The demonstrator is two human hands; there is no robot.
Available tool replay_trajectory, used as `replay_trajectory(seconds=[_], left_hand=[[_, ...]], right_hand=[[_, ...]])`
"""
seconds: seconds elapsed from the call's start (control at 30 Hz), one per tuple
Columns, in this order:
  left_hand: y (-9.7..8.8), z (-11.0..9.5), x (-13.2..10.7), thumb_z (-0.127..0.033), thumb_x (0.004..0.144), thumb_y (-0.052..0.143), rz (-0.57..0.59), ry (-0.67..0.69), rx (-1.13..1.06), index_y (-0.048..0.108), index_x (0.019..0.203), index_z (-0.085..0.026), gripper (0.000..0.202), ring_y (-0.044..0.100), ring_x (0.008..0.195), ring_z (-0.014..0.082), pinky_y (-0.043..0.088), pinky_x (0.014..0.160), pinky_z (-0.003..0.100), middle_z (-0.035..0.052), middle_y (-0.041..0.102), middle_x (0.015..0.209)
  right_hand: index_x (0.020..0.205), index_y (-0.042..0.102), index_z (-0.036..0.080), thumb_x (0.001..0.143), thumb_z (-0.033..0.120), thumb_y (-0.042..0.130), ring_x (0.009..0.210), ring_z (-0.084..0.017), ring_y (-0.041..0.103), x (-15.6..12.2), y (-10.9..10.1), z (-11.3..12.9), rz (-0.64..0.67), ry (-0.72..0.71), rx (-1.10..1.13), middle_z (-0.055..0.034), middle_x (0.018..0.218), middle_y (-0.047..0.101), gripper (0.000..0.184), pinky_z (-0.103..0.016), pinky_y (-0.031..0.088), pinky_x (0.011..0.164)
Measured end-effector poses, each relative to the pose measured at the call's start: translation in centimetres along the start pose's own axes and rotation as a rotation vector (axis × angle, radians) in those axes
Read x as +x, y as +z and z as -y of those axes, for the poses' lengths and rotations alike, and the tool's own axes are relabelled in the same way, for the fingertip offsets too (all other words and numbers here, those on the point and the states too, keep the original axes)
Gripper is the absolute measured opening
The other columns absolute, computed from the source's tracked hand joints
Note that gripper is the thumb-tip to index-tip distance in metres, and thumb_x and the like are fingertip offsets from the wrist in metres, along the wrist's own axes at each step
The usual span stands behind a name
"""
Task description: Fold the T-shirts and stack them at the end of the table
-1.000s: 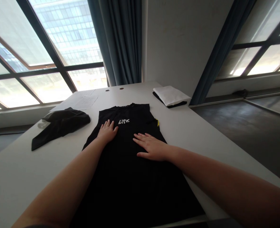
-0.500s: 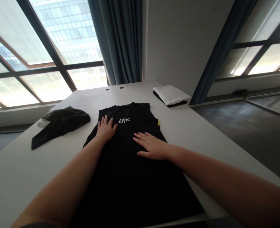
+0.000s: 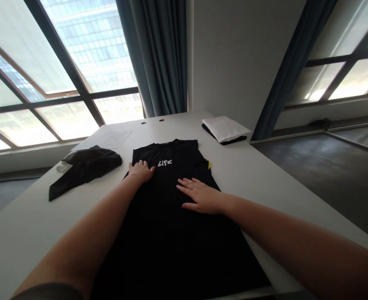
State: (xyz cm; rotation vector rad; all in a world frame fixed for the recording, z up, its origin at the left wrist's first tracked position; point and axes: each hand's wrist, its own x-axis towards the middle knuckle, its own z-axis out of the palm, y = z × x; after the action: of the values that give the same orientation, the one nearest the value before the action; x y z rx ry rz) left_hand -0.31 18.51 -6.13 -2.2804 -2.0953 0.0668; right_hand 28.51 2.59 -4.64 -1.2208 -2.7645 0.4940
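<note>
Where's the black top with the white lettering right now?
In the head view, the black top lies at center on the white table, under the left hand and right hand, to the right of the crumpled dark cloth.

Clearance: right of the right hand, over the flat white tabletop. Obstructions: folded white-and-black fabric stack, farther ahead; crumpled black cloth, left of the left hand.
</note>
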Motion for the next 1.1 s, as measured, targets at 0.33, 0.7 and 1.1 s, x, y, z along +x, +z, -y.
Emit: replay_trajectory(seconds=[0.33, 0.7, 1.1], left_hand=[[0.4, 1.3, 4.7, -0.060, 0.102, 0.026, -0.056, -0.020, -0.033, 0.034, 0.161, -0.018, 0.073, 0.029, 0.153, 0.0346, 0.030, 0.120, 0.051, 0.0176, 0.028, 0.167], [0.4, 0.8, 3.9, -0.043, 0.106, 0.024, -0.099, 0.103, -0.028, 0.039, 0.159, -0.017, 0.061, 0.027, 0.155, 0.0238, 0.022, 0.124, 0.042, 0.0092, 0.031, 0.168], [0.1, 4.6, -10.9, -0.050, 0.106, 0.027, 0.008, 0.301, -0.015, 0.026, 0.164, -0.031, 0.061, 0.010, 0.158, 0.0243, 0.018, 0.127, 0.044, 0.0008, 0.010, 0.172]], right_hand=[[0.162, 0.033, 0.017, 0.098, 0.061, 0.051, 0.157, -0.031, 0.016, 0.0, 0.1, -0.2, -0.010, -0.013, 0.026, -0.0138, 0.169, 0.019, 0.079, -0.050, 0.010, 0.128], [0.162, 0.032, 0.023, 0.099, 0.061, 0.048, 0.157, -0.034, 0.015, 0.2, 0.4, -0.5, -0.002, -0.036, 0.006, -0.0110, 0.170, 0.018, 0.075, -0.056, 0.012, 0.126], [0.162, 0.031, 0.022, 0.100, 0.061, 0.046, 0.157, -0.034, 0.014, -0.2, -0.5, 0.0, 0.041, -0.047, -0.023, -0.0119, 0.170, 0.018, 0.075, -0.055, 0.013, 0.126]])
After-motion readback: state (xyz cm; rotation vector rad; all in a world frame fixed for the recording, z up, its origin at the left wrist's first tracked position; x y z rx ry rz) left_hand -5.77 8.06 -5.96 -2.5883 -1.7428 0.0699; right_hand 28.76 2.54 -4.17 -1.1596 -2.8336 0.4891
